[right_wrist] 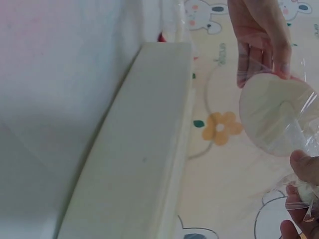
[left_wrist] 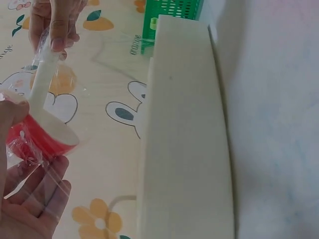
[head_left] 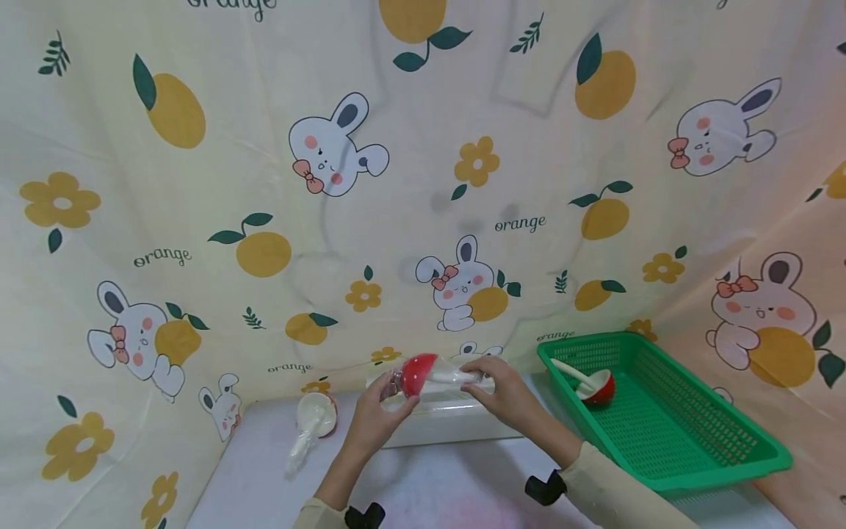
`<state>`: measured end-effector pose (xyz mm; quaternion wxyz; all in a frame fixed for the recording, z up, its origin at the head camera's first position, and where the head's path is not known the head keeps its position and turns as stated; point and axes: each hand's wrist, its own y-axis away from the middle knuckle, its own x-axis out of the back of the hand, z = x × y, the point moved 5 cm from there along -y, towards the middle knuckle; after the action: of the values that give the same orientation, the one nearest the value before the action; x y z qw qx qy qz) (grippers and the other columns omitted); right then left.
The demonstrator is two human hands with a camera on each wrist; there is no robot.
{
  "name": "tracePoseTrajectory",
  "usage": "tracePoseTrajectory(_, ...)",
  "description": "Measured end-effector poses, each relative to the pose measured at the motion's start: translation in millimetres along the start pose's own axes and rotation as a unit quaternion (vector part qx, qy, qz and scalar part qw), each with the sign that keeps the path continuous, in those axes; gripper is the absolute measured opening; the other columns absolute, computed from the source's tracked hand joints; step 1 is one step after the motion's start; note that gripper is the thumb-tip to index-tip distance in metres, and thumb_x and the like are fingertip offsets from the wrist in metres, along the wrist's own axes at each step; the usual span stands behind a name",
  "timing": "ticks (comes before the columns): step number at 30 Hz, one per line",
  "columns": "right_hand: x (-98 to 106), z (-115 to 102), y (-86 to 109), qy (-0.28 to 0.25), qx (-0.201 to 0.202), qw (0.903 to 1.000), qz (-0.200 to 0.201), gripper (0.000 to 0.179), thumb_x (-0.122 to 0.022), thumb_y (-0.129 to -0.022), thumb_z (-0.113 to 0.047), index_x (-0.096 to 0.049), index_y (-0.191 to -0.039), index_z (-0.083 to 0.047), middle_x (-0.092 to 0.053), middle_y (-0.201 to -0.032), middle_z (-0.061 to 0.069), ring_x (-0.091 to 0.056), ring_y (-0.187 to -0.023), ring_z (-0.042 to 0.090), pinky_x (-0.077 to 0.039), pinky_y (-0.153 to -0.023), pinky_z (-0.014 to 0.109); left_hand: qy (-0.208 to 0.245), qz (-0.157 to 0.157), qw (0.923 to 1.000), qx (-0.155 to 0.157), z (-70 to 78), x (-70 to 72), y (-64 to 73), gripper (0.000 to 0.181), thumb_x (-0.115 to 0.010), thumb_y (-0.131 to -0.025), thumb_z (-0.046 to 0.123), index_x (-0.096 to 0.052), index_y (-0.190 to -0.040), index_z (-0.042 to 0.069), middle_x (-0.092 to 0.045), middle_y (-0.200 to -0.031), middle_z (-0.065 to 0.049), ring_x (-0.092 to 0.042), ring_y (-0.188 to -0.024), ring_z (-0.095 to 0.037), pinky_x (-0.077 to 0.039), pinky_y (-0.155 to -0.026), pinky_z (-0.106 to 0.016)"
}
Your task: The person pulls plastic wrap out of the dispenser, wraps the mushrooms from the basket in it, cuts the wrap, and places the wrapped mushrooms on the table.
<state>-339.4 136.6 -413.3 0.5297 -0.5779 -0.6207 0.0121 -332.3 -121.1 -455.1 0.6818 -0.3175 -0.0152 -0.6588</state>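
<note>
A ladle (head_left: 419, 375) with a red, white-dotted bowl and a white handle is held up in clear plastic wrap over a white box. My left hand (head_left: 383, 404) grips its bowl, thumb on one side and fingers on the other. At the handle end, my right hand (head_left: 496, 386) pinches the handle through the wrap. The right wrist view shows the bowl's pale inside (right_wrist: 271, 112) under the shiny film, the left hand (right_wrist: 264, 37) above it and the right hand (right_wrist: 305, 172) low at the edge.
The long white box (head_left: 449, 426) stands against the patterned cloth backdrop (head_left: 396, 220). To its left on the table lies another plastic-wrapped ladle (head_left: 316, 416). A green basket (head_left: 694, 441) at the right has a red and white ladle (head_left: 598, 388) inside.
</note>
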Motion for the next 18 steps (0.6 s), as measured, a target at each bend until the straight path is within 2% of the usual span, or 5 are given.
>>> tracePoseTrajectory(10,7.2,-2.8,-9.0,-0.015,-0.008,0.9999,0.000,0.034,-0.088,-0.091,-0.013,-0.076,-0.122,-0.015,-0.075,-0.118,0.002,-0.070,-0.107,0.022,-0.063,-0.092,0.046,0.005,0.016,0.9998,-0.004,12.0,4.9,-7.4,0.061,-0.085,-0.095,0.037,-0.063,-0.148,0.018,-0.071,-0.138,-0.005,-0.069,-0.124,-0.029,-0.056,-0.105,-0.053)
tracePoseTrajectory(18,12.9,-5.5,-14.6,-0.014,-0.001,0.9999,0.002,0.034,-0.089,-0.090,-0.015,-0.077,-0.122,-0.016,-0.075,-0.116,-0.001,-0.069,-0.106,0.019,-0.063,-0.092,0.042,0.004,0.029,0.9995,-0.008,18.6,7.7,-9.0,0.064,-0.085,-0.095,0.034,-0.061,-0.151,0.014,-0.070,-0.140,-0.008,-0.068,-0.126,-0.031,-0.055,-0.106,-0.056)
